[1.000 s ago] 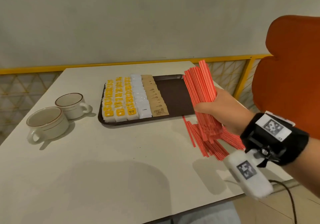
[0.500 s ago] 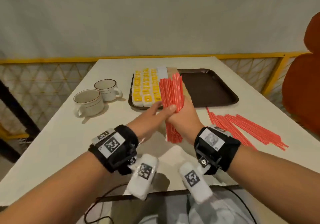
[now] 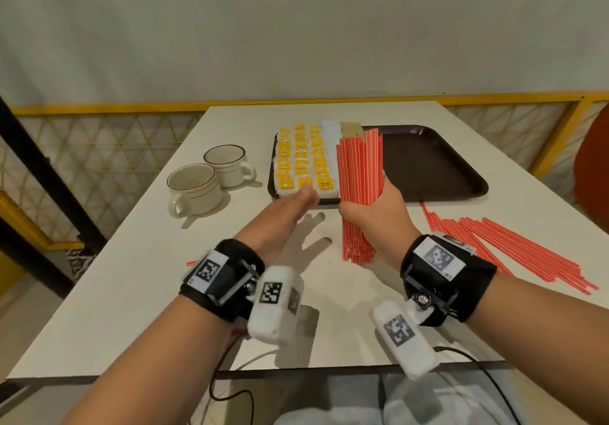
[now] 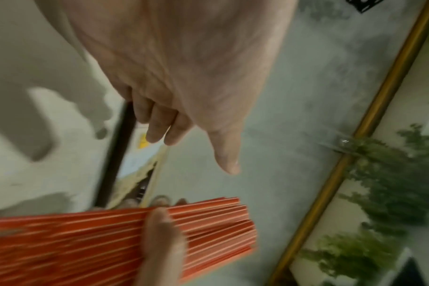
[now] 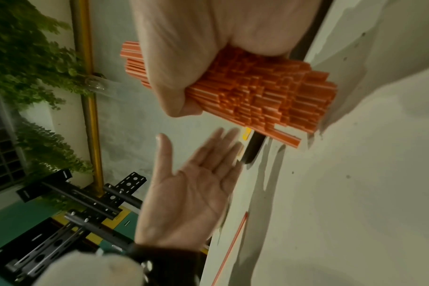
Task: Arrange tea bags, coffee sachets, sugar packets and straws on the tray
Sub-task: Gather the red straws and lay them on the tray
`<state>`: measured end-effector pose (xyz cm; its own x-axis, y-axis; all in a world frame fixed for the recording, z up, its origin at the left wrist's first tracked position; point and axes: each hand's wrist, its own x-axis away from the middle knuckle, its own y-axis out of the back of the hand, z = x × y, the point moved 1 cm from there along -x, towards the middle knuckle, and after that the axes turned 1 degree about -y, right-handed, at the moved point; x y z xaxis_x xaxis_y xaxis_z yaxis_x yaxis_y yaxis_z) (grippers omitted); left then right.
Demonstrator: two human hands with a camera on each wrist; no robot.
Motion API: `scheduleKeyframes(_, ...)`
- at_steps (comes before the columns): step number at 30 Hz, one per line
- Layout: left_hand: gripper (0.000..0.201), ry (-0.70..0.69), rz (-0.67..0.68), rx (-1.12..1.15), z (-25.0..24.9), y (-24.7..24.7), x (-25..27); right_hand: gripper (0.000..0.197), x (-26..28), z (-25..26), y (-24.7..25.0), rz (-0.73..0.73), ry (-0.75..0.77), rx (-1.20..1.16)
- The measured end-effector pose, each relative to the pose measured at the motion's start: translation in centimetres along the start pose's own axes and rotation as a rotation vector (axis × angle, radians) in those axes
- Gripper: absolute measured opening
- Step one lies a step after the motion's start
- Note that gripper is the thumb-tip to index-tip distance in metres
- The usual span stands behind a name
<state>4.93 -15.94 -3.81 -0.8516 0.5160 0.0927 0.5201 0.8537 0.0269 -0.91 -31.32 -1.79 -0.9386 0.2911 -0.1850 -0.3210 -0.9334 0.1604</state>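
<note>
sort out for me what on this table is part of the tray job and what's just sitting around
Part of the job:
- bundle of red straws, gripped upright by the right hand
- loose red straws on the table
- brown tray
- yellow-labelled packets in rows on the tray
- left hand, open beside the bundle

Just lying about:
- two mugs
- orange chair

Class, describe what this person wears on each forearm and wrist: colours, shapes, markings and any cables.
Both forearms are bare, no sleeves. The left wrist band and right wrist band are black, each bearing a white square-patterned marker tag. Below each hangs a white rounded camera unit with another marker. Thin black cables trail down.
</note>
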Motion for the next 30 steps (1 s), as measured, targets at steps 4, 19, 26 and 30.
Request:
scheduleKeyframes(4,0.060,-0.236,0.028,0.134,-5.9,0.6,1.1,0.037,0.8,0.6,-1.1,0.046,0.070,0.019)
scheduleKeyframes(19,0.045,-0.486,-0.071,-0.668,-9.3,-5.7,1.2,0.038,3.7,-0.1,-2.5,0.001,0.043,-0.070)
scheduleKeyframes(26,0.040,-0.474,-0.133,-0.291,-10.0,-5.3,0.9,0.046,3.3,-0.2,-1.2,0.005,-0.052,-0.163)
scheduleKeyframes(30,0.075,-0.259,-0.092,-0.015,-6.7,-5.6,1.1,0.053,2.9,0.0,-1.3,0.004,-0.004,-0.190)
